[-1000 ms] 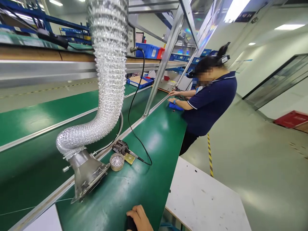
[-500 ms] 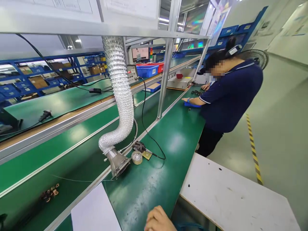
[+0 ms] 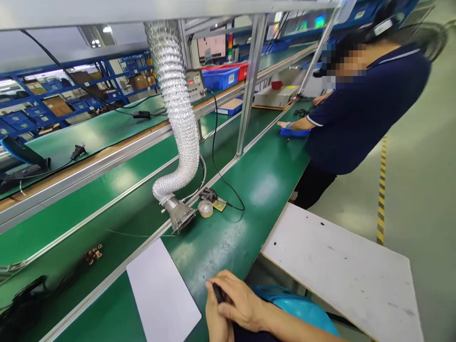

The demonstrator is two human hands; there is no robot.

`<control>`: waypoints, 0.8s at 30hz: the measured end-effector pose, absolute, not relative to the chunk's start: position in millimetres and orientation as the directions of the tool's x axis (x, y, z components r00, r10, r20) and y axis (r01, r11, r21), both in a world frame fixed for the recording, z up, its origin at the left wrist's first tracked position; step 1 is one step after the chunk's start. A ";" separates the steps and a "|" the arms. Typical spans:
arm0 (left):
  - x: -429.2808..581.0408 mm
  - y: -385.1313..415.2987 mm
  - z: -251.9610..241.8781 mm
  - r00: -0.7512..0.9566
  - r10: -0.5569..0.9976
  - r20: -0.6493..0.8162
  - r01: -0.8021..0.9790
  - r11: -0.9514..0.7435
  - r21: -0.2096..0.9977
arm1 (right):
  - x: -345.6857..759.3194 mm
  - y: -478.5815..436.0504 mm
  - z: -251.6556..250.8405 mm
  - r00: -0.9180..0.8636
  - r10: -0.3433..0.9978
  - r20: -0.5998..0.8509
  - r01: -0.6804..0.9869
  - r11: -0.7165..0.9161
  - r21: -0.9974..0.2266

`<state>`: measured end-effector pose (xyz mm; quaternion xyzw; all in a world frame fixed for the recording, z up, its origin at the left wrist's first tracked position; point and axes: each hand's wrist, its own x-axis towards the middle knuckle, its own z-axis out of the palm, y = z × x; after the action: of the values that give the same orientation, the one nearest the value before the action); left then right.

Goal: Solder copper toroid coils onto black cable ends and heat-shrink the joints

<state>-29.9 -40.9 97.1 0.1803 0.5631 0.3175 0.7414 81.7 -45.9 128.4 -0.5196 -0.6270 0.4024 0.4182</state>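
My right hand reaches in from the lower right, its fingers curled over a small black object. My left hand is upright against it from the left, fingers together. The two hands press on the black object, which shows only in part, so its kind is hidden. Both are at the near edge of the green bench. Just left of them lies a flat white sheet.
A silver duct with a metal hood hangs over the bench. Near it are a soldering iron holder, a foil-topped roll and a cable. A teal seat and white board are at right. A co-worker stands beyond.
The view has shifted, and the bench things sit higher in the picture. My hand at the bottom edge has come further into view, and both hands now show together with the black object.
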 end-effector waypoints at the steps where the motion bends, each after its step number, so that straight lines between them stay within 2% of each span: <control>1: -29.7 -39.7 104.8 0.233 0.653 -0.721 -0.327 0.751 0.574 | 84.2 -43.3 126.4 -0.047 0.997 0.055 0.265 0.066 -0.962; 2: -29.6 -37.7 112.8 0.319 0.633 -0.706 -0.367 0.769 0.523 | 87.0 -39.6 123.2 0.021 1.000 -0.003 0.208 -0.007 -0.978; 4: -29.9 -31.6 126.9 0.436 0.638 -0.635 -0.403 0.769 0.496 | 93.7 -30.8 115.7 0.126 0.984 -0.123 0.089 -0.135 -0.987; 6: -29.6 -24.2 135.2 0.450 0.654 -0.608 -0.397 0.756 0.520 | 100.5 -23.2 110.0 0.153 0.967 -0.205 -0.010 -0.206 -0.978; 9: -23.9 -13.7 136.7 0.417 0.684 -0.599 -0.336 0.728 0.598 | 108.4 -19.0 109.3 0.119 0.963 -0.243 -0.077 -0.235 -0.969; 16: 5.8 11.9 131.2 0.365 0.770 -0.523 -0.124 0.597 0.793 | 140.4 -8.4 113.8 0.082 0.976 -0.203 0.059 -0.208 -0.976; 20: 29.2 29.4 132.8 0.351 0.782 -0.516 -0.031 0.560 0.828 | 182.6 9.0 117.9 0.130 0.970 -0.206 0.148 -0.225 -0.963; 24: 66.8 50.3 132.6 0.360 0.764 -0.536 0.023 0.567 0.823 | 222.0 19.7 132.4 -0.038 0.995 -0.093 0.223 -0.082 -0.971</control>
<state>66.8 50.3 132.6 0.3894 0.5052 0.2548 0.7268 222.0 19.7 132.4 -0.5619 -0.5418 0.4747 0.4067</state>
